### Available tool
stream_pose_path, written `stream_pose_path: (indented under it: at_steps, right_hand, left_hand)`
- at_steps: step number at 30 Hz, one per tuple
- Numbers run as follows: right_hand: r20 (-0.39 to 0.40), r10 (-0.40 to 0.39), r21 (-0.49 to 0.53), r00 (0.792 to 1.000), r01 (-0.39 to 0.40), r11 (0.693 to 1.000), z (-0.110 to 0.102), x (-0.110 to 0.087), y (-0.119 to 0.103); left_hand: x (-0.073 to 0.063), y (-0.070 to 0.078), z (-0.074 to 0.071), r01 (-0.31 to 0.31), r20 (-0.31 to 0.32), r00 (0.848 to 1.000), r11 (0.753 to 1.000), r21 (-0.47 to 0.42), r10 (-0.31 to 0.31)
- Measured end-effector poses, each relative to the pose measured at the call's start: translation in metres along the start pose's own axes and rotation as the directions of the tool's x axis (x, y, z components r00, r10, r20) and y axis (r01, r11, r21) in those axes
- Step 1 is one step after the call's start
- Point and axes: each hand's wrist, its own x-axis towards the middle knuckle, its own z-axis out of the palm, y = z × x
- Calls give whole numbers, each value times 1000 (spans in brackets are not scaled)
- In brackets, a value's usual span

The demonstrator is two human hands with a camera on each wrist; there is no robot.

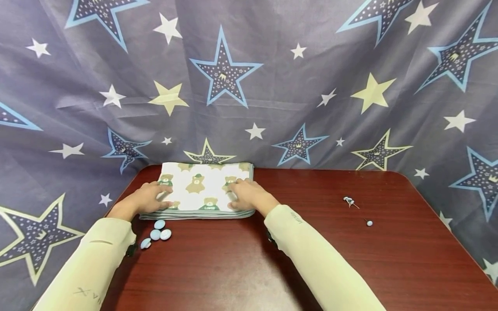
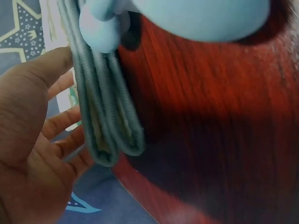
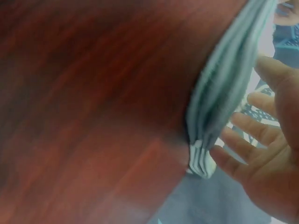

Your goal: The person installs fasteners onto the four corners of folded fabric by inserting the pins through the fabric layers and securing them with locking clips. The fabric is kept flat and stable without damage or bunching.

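Note:
A folded cloth (image 1: 200,198) printed with brown bears on white lies flat at the back left of the table, its grey-green bound edges stacked toward me. My left hand (image 1: 148,198) rests on its left end, fingers spread and reaching inward. Over the right end lies my right hand (image 1: 250,194) in the same way. Both wrist views show the layered edge of the cloth (image 2: 100,102) close by the loosely extended fingers of the left hand (image 2: 32,126) and of the right hand (image 3: 266,149). Neither hand is curled round the cloth.
Several pale blue round-headed pieces (image 1: 155,234) lie just in front of the cloth's left corner. On the right of the reddish-brown table (image 1: 233,268) are small pins (image 1: 350,201) with thin shafts and a single pin (image 1: 369,223). A star-patterned curtain (image 1: 272,95) hangs behind.

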Motion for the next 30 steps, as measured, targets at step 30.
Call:
stream_pose_path:
  at_steps: [30]
  right_hand:
    - [117, 48, -48, 992, -42, 998, 6, -31, 20]
  left_hand:
    - [12, 40, 4, -15, 109, 994, 999, -44, 19]
